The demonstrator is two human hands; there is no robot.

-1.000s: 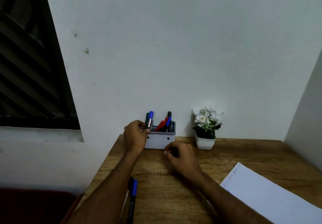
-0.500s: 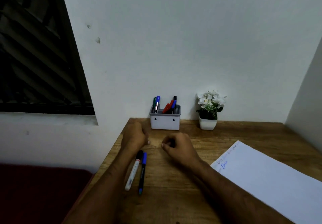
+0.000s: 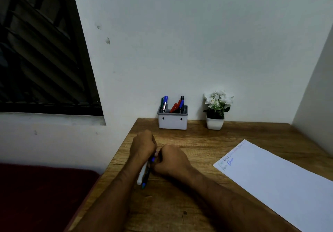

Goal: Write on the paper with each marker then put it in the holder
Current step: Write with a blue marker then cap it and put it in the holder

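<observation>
Gripping two markers (image 3: pixel 144 175), left hand (image 3: pixel 143 146), right hand (image 3: pixel 171 161)

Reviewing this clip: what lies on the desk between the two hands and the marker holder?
In the head view, only bare wooden desk lies between the hands (left hand, right hand) and the marker holder. The flower pot stands off to the holder's right.
</observation>
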